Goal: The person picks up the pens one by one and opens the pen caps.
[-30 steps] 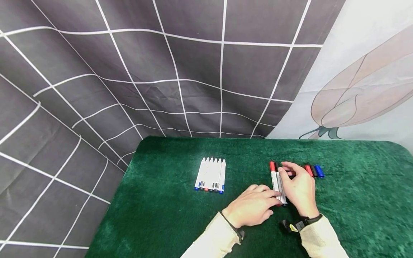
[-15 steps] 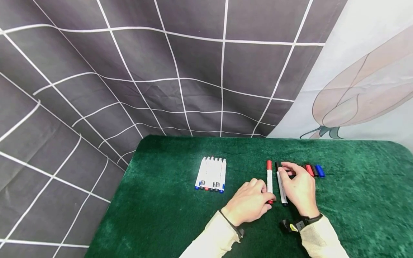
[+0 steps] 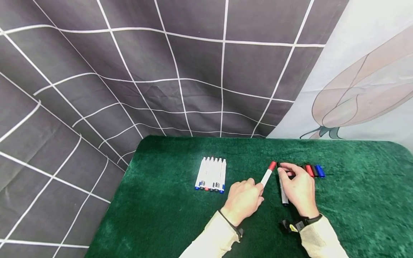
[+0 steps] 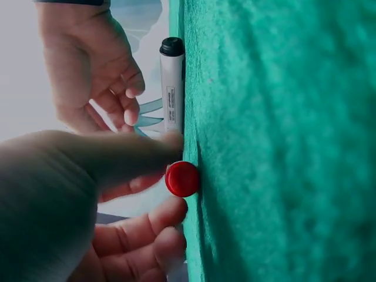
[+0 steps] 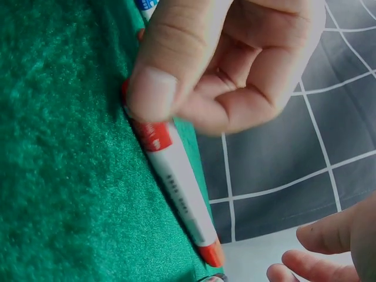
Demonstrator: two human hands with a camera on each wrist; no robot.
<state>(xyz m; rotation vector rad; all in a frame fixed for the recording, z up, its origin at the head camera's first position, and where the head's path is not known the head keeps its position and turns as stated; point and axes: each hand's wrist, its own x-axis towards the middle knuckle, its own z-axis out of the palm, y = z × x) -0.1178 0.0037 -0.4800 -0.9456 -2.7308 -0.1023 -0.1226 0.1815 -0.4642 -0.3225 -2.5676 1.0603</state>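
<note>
My left hand (image 3: 244, 200) grips a red-capped whiteboard marker (image 3: 267, 175) by its near end, the cap pointing away to the right. In the left wrist view the red end plug (image 4: 183, 179) shows between thumb and fingers. My right hand (image 3: 297, 184) hovers beside a black-capped marker (image 3: 284, 193) lying on the green cloth. In the left wrist view its loosely bent fingers are apart from that marker (image 4: 171, 88), with nothing visible between them. The left thumb (image 5: 154, 94) presses the red marker (image 5: 182, 188) in the right wrist view.
On the left lies a neat row of several white markers (image 3: 210, 173), coloured ends toward me. Past my right hand red (image 3: 309, 170), black and blue (image 3: 319, 171) caps stick out, partly hidden. A green cloth (image 3: 161, 215) covers the table; grid-patterned curtain (image 3: 193, 89) stands behind.
My left hand first rested on the red and black markers side by side, drew the red one left, then took hold of it and turned its cap rightward. The right hand barely moved.
</note>
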